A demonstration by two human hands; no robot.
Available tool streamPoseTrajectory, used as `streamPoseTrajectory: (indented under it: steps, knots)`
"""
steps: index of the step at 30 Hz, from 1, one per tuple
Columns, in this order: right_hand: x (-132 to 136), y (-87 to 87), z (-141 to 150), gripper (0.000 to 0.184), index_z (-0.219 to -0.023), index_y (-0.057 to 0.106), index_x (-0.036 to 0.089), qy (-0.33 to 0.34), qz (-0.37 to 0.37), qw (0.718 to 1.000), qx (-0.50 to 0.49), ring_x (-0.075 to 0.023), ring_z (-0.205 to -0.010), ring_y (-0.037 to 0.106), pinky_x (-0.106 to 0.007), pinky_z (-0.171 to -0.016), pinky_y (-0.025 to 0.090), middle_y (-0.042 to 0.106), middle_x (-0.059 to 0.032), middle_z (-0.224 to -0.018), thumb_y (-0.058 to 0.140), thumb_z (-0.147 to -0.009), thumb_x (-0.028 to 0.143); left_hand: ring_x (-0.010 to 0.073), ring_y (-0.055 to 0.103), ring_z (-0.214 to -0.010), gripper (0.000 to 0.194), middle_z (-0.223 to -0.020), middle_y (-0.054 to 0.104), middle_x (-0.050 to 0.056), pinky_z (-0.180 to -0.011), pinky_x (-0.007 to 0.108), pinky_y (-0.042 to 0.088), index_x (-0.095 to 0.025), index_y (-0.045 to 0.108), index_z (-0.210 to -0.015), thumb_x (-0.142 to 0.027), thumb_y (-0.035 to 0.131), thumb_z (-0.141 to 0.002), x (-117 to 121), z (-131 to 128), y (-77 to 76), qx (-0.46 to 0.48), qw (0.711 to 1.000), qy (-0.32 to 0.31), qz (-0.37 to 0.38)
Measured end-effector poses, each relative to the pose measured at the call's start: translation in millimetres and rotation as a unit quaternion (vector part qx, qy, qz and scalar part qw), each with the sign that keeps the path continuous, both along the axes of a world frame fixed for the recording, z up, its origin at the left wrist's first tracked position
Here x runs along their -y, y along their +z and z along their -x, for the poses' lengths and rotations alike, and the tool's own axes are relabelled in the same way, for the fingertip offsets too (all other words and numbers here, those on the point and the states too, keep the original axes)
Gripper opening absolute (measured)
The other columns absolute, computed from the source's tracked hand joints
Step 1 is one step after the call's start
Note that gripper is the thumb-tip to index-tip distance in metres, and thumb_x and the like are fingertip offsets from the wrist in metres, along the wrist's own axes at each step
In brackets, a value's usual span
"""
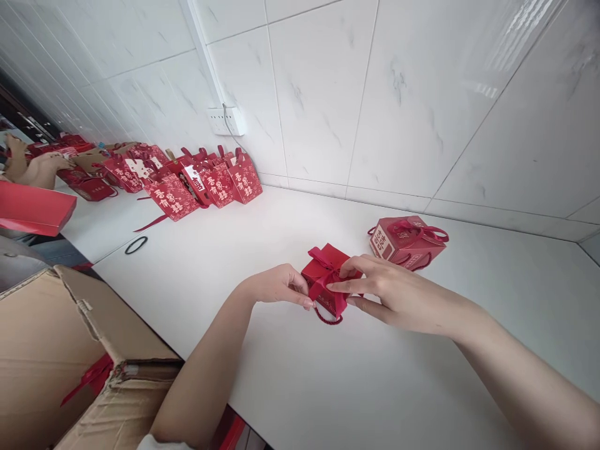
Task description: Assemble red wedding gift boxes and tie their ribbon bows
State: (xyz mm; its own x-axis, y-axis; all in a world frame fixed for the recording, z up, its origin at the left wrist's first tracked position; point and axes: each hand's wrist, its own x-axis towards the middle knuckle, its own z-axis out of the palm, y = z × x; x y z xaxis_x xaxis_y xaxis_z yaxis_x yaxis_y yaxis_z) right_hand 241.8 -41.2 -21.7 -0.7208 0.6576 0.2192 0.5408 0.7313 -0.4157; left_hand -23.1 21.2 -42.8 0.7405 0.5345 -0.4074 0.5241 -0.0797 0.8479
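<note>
A small red gift box (pixel 338 255) sits on the white table in front of me, a dark-red ribbon bow (pixel 323 284) tied over its top. At its near side hangs a twisted red cord handle (pixel 329 320). My left hand (pixel 280 285) is closed at the box's left edge, thumb and curled fingers on the ribbon there; the exact grip is partly hidden. From the right, my right hand (pixel 387 289) rests its fingers on the bow, with the thumb at the lower right loop. Just behind it stands a second red gift box (pixel 407 240) with ribbon and cord.
Several red gift bags (pixel 218 184) stand at the back left by the wall socket (pixel 225 120). A black ring (pixel 136 245) lies near them. An open cardboard carton (pixel 89 312) is at lower left. Another person's hand (pixel 49 165) is among boxes at far left.
</note>
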Motion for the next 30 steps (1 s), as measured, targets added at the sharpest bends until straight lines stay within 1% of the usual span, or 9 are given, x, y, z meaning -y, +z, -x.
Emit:
streamPoseTrajectory:
  steps: [7,10,12,15,17,20,22,27,30]
  knots:
    - [2,2.6,2,0.034,-0.120,0.063,0.036,-0.004,-0.001,1.000,-0.001,-0.0207,-0.100,0.059,-0.036,-0.079,0.052,0.060,-0.0055,-0.108,0.050,-0.093,0.021,0.0165,0.062,-0.083,0.024,-0.086,0.070,0.003,-0.079,0.029,0.046,-0.018,0.073,-0.081,-0.041,0.071,-0.074,0,2,-2.8,0.006,1.000,0.003,0.004]
    - [2,-0.5,3,0.033,-0.120,0.063,0.036,-0.007,-0.002,1.000,0.012,-0.0214,-0.099,0.059,-0.036,-0.076,0.053,0.059,-0.0060,-0.110,0.049,-0.093,0.023,0.0164,0.061,-0.085,0.025,-0.086,0.070,0.003,-0.080,0.028,0.045,-0.018,0.073,-0.081,-0.041,0.071,-0.073,0,4,-6.1,0.014,1.000,0.004,0.001]
    - [0,-3.9,4,0.029,-0.116,0.065,0.034,-0.012,-0.006,1.000,0.007,-0.0207,-0.095,0.060,-0.035,-0.073,0.052,0.060,-0.0060,-0.109,0.048,-0.094,0.025,0.0167,0.060,-0.085,0.026,-0.085,0.069,0.003,-0.079,0.028,0.045,-0.018,0.074,-0.081,-0.043,0.072,-0.072,0,5,-8.5,0.012,1.000,0.005,0.001]
    - [-3,-6.8,7,0.024,-0.104,0.069,0.028,-0.045,-0.047,0.997,-0.051,-0.0195,-0.089,0.060,-0.035,-0.073,0.051,0.060,-0.0068,-0.107,0.047,-0.095,0.026,0.0165,0.059,-0.082,0.028,-0.083,0.068,0.003,-0.076,0.028,0.044,-0.017,0.073,-0.079,-0.044,0.072,-0.071,1,3,-9.6,0.009,1.000,0.018,-0.009]
    - [-5,-6.2,8,0.022,-0.103,0.068,0.024,-0.077,-0.095,0.988,-0.094,-0.0202,-0.091,0.059,-0.037,-0.076,0.050,0.060,-0.0079,-0.108,0.048,-0.095,0.025,0.0160,0.059,-0.081,0.029,-0.083,0.068,0.003,-0.074,0.027,0.044,-0.017,0.073,-0.080,-0.044,0.072,-0.072,3,2,-8.0,0.020,0.999,0.026,-0.021]
    - [-6,-2.3,6,0.020,-0.105,0.066,0.023,-0.107,-0.142,0.978,-0.111,-0.0213,-0.094,0.059,-0.039,-0.080,0.049,0.059,-0.0087,-0.110,0.050,-0.094,0.024,0.0158,0.058,-0.080,0.029,-0.083,0.067,0.003,-0.072,0.026,0.043,-0.017,0.072,-0.083,-0.044,0.070,-0.074,4,0,-4.3,0.030,0.999,0.014,-0.025]
    - [-6,1.2,3,0.019,-0.105,0.066,0.023,-0.113,-0.156,0.975,-0.109,-0.0215,-0.095,0.059,-0.039,-0.081,0.048,0.060,-0.0084,-0.110,0.050,-0.093,0.023,0.0149,0.057,-0.077,0.028,-0.081,0.066,0.003,-0.070,0.026,0.042,-0.016,0.071,-0.081,-0.043,0.069,-0.075,5,-1,-2.5,0.021,0.999,0.006,-0.028]
    - [-4,7.6,-3,0.019,-0.106,0.064,0.023,-0.121,-0.179,0.971,-0.106,-0.0228,-0.100,0.059,-0.040,-0.083,0.047,0.061,-0.0078,-0.109,0.050,-0.094,0.022,0.0128,0.052,-0.071,0.028,-0.077,0.062,0.002,-0.066,0.025,0.040,-0.015,0.067,-0.075,-0.043,0.067,-0.076,3,1,-0.4,0.022,0.999,0.012,-0.041]
    - [-4,9.4,-3,0.021,-0.110,0.063,0.024,-0.109,-0.160,0.977,-0.092,-0.0224,-0.099,0.059,-0.041,-0.087,0.045,0.062,-0.0074,-0.110,0.050,-0.093,0.024,0.0125,0.050,-0.071,0.030,-0.077,0.060,0.002,-0.065,0.025,0.039,-0.015,0.066,-0.075,-0.045,0.067,-0.075,1,3,1.4,0.010,0.999,0.007,-0.044]
